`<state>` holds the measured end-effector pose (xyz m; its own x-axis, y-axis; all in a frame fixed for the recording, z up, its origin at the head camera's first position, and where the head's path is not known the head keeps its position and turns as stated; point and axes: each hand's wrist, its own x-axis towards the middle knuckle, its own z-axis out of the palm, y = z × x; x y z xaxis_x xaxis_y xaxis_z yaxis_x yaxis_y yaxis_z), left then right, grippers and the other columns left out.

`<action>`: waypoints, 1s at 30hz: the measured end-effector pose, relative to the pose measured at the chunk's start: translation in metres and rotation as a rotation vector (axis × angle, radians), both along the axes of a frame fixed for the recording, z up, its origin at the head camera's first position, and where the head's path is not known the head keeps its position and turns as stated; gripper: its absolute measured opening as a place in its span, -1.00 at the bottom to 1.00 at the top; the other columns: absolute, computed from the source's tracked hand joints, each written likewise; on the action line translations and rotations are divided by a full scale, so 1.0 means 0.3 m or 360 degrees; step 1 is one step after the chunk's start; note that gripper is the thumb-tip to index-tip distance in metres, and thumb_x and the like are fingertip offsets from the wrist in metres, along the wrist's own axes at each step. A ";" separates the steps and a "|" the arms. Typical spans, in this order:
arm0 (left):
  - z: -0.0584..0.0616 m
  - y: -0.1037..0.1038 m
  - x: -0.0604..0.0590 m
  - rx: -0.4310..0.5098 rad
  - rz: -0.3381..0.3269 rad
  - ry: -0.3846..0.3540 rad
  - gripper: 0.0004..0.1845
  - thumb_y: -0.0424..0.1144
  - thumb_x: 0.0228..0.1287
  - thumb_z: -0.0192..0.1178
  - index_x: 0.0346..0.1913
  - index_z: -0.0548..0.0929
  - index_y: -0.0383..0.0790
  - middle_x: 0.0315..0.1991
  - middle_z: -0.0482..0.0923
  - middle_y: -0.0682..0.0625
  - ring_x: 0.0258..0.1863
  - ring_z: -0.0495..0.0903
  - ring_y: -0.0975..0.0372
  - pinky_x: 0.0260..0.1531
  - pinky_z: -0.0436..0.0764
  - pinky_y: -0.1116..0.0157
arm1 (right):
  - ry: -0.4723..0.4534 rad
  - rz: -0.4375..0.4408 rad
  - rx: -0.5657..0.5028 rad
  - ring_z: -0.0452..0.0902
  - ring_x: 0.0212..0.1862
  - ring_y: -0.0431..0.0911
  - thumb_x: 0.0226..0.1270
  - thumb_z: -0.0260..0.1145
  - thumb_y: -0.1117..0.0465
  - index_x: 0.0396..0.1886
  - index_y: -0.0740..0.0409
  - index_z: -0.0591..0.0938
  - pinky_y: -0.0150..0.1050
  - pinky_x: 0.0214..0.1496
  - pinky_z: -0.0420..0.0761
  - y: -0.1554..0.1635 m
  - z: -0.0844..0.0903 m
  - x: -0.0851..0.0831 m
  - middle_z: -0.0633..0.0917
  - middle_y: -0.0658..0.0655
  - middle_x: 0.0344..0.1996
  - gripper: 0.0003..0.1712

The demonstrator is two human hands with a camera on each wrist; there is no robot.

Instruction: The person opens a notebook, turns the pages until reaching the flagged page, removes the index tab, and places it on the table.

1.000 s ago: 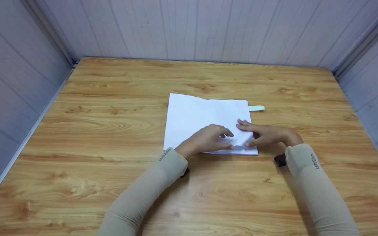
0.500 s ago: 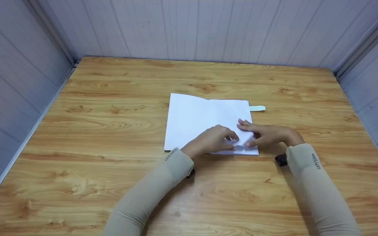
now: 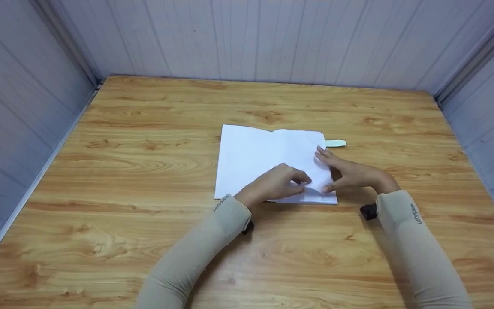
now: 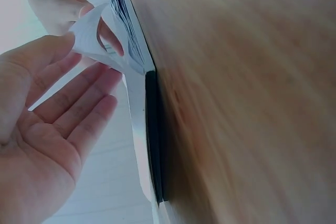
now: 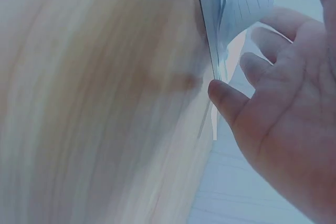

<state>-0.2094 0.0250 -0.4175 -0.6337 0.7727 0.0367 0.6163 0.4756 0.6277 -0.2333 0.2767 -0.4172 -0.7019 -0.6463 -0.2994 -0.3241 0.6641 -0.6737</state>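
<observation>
An open white lined-paper notebook [image 3: 268, 161] with a dark cover lies flat near the middle of the light wooden table [image 3: 144, 171], slightly toward its right side. A pale green bookmark tab [image 3: 335, 143] sticks out past the notebook's far right corner. The left hand [image 3: 275, 184] rests over the near part of the right page, and its fingertips [image 4: 79, 24] pinch the curled corner of a single sheet [image 4: 97, 38], lifting it off the stack. The right hand [image 3: 350, 174] lies at the notebook's right edge with fingers relaxed and spread over the page, thumb [image 5: 226, 98] touching the near right corner; it grips nothing. Both forearms wear beige sleeves [image 3: 405, 231].
</observation>
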 end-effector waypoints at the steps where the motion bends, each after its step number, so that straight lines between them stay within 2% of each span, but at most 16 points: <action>1: 0.002 -0.002 0.001 0.0007 0.0009 -0.0007 -0.73 -0.31 0.33 0.17 0.03 0.69 -0.22 -0.02 0.70 0.00 0.00 0.66 0.27 0.05 0.57 0.40 | 0.0001 -0.0019 -0.0011 -0.56 0.53 0.18 0.15 0.43 0.00 0.54 0.22 -0.18 0.27 0.48 -0.30 0.002 0.003 0.000 -0.35 0.21 0.54 0.23; 7: 0.008 -0.019 0.007 0.0145 0.0054 -0.0002 -0.68 -0.37 0.35 0.12 0.13 0.62 -0.26 0.05 0.66 -0.06 0.01 0.66 0.24 0.07 0.57 0.40 | -0.0002 -0.0174 -0.0036 -0.59 0.52 0.15 0.10 0.48 -0.01 0.51 0.21 -0.39 0.24 0.49 -0.32 0.013 0.016 0.000 -0.44 0.25 0.51 0.40; 11: 0.016 -0.028 0.014 0.0276 0.0116 0.0034 -0.61 -0.42 0.35 0.09 0.22 0.54 -0.26 0.09 0.64 -0.11 -0.02 0.67 0.20 0.02 0.59 0.42 | 0.0019 -0.0264 -0.0082 -0.57 0.52 0.17 0.11 0.47 0.01 0.51 0.15 -0.44 0.25 0.49 -0.28 0.016 0.019 -0.001 -0.45 0.26 0.50 0.40; 14: 0.022 -0.034 0.019 0.0364 0.0187 0.0062 -0.54 -0.44 0.33 0.09 0.29 0.47 -0.22 0.04 0.66 -0.12 -0.08 0.69 0.20 -0.04 0.62 0.41 | 0.0039 -0.0292 -0.0095 -0.56 0.52 0.18 0.14 0.45 0.01 0.51 0.08 -0.45 0.26 0.49 -0.25 0.016 0.015 -0.005 -0.46 0.25 0.50 0.38; 19: 0.031 -0.046 0.017 0.0546 0.0288 0.0094 -0.46 -0.49 0.28 0.12 0.34 0.39 -0.24 -0.13 0.70 -0.17 -0.22 0.70 0.17 -0.13 0.66 0.38 | 0.0050 -0.0276 -0.0084 -0.54 0.53 0.16 0.16 0.43 -0.02 0.51 0.11 -0.43 0.23 0.50 -0.26 0.020 0.010 -0.008 -0.43 0.25 0.51 0.35; 24: 0.051 -0.071 0.012 0.0667 0.0363 0.0122 -0.41 -0.50 0.24 0.15 0.35 0.39 -0.20 -0.29 0.64 -0.12 -0.36 0.61 0.24 -0.20 0.64 0.43 | 0.0054 -0.0227 -0.0026 -0.50 0.54 0.15 0.15 0.43 -0.05 0.53 0.15 -0.35 0.19 0.51 -0.27 0.017 0.005 -0.009 -0.37 0.25 0.52 0.32; 27: 0.062 -0.090 0.011 0.0717 0.0386 0.0130 -0.45 -0.50 0.23 0.16 0.31 0.46 -0.19 -0.24 0.64 -0.10 -0.39 0.57 0.27 -0.25 0.63 0.42 | 0.0039 -0.0192 -0.0015 -0.49 0.54 0.14 0.13 0.44 -0.03 0.54 0.11 -0.30 0.19 0.51 -0.27 0.013 -0.003 -0.006 -0.34 0.23 0.53 0.30; 30: 0.068 -0.109 0.008 0.0769 0.0400 0.0142 -0.55 -0.48 0.24 0.18 0.21 0.56 -0.22 -0.07 0.68 -0.09 -0.34 0.63 0.27 -0.27 0.63 0.46 | 0.0030 -0.0141 -0.0012 -0.48 0.54 0.16 0.11 0.46 0.00 0.54 0.15 -0.26 0.19 0.51 -0.26 0.015 -0.011 -0.001 -0.32 0.24 0.53 0.29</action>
<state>-0.2069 -0.0076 -0.3971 -0.7748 0.4800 0.4116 0.5817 0.2860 0.7615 -0.2336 0.2810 -0.4206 -0.7616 -0.5839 -0.2811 -0.2771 0.6855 -0.6732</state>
